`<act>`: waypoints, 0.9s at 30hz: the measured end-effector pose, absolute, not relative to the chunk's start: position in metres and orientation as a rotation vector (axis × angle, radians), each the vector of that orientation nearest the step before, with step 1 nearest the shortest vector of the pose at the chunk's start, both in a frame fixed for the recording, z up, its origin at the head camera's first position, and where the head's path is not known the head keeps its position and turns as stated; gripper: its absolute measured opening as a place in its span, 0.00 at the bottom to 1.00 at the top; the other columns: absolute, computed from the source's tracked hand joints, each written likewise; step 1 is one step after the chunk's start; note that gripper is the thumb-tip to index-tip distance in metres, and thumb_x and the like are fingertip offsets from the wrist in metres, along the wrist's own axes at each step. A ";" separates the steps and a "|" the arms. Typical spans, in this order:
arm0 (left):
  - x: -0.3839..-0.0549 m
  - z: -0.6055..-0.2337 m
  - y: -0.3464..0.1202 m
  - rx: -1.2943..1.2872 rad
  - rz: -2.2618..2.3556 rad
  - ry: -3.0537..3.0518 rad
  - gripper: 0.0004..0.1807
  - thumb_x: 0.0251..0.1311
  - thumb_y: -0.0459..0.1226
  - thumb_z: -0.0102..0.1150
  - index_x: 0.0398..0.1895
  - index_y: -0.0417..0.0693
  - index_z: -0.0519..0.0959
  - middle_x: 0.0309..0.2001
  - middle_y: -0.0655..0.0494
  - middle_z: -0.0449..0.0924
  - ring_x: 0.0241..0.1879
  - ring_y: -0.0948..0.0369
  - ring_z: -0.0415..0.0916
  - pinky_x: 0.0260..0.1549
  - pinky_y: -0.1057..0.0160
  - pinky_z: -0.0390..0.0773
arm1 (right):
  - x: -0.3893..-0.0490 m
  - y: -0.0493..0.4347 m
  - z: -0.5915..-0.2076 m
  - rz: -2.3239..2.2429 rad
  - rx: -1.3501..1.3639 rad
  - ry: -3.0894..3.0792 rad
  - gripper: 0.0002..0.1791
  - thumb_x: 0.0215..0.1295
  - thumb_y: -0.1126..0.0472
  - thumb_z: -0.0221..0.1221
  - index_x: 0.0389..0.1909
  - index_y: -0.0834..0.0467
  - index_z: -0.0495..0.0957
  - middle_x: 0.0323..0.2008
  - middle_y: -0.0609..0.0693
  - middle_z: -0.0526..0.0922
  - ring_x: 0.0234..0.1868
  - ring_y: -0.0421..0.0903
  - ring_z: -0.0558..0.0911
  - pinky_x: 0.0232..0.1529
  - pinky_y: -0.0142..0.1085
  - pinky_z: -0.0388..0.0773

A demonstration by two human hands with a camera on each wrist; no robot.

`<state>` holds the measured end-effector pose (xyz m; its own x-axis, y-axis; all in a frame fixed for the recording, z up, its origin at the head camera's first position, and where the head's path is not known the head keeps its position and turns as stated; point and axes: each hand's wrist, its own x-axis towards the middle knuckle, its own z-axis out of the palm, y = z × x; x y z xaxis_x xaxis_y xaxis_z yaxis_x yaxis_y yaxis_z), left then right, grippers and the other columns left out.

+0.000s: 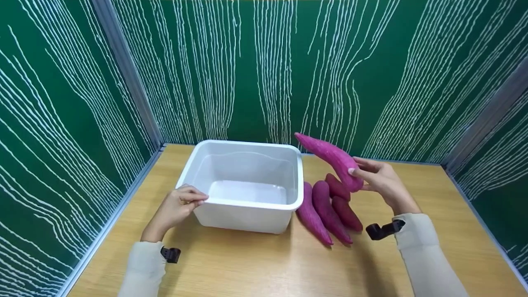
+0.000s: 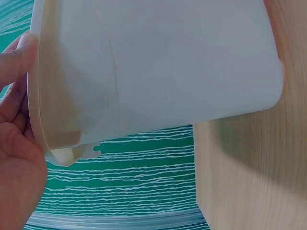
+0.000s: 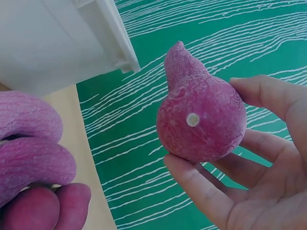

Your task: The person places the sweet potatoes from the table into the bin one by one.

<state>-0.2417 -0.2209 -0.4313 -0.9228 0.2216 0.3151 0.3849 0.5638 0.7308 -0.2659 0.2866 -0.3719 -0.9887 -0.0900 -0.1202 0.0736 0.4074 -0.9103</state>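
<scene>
My right hand [image 1: 381, 181] grips a long, curved purple sweet potato [image 1: 330, 156] by its thick end, above the table and right of a white plastic bin [image 1: 243, 216]. Its narrow tip points up toward the bin's back right corner. A small pale round spot shows on the held sweet potato [image 3: 201, 120] in the right wrist view, with thumb and fingers around it. My left hand [image 1: 175, 208] pinches the bin's rim at the front left corner. Several more sweet potatoes [image 1: 328, 210] lie side by side against the bin's right side.
The bin stands on a light wooden table [image 1: 247, 264]. Green panels with white wavy lines [image 1: 272, 74] enclose the back and both sides, joined by grey metal posts [image 1: 128, 70]. A small black camera [image 1: 383, 230] juts from the right sleeve.
</scene>
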 end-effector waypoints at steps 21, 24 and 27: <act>-0.243 -0.432 -0.222 -0.509 -1.306 -2.608 0.11 0.54 0.24 0.63 0.37 0.46 0.88 0.36 0.58 0.83 0.41 0.60 0.76 0.42 0.71 0.77 | -0.275 0.258 -0.356 -1.644 -0.073 2.525 0.39 0.60 0.44 0.63 0.69 0.56 0.64 0.64 0.58 0.72 0.47 0.39 0.83 0.47 0.36 0.81; -0.243 -0.432 -0.222 -0.496 -1.322 -2.612 0.12 0.54 0.24 0.63 0.37 0.47 0.88 0.36 0.58 0.83 0.41 0.60 0.75 0.42 0.71 0.77 | -0.276 0.254 -0.353 -1.666 -0.085 2.502 0.38 0.61 0.46 0.63 0.69 0.57 0.64 0.64 0.59 0.72 0.47 0.40 0.82 0.47 0.36 0.81; -0.243 -0.432 -0.222 -0.480 -1.324 -2.625 0.12 0.54 0.24 0.63 0.37 0.46 0.88 0.36 0.57 0.83 0.41 0.59 0.75 0.42 0.72 0.76 | -0.278 0.251 -0.350 -1.664 -0.082 2.491 0.38 0.61 0.46 0.63 0.69 0.56 0.64 0.64 0.57 0.72 0.49 0.41 0.81 0.49 0.37 0.80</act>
<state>-0.2426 -0.2218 -0.4321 -0.9352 0.2102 0.2849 0.3540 0.5562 0.7519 -0.2778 0.2506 -0.3499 -0.9881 -0.1254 -0.0894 0.0345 0.3852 -0.9222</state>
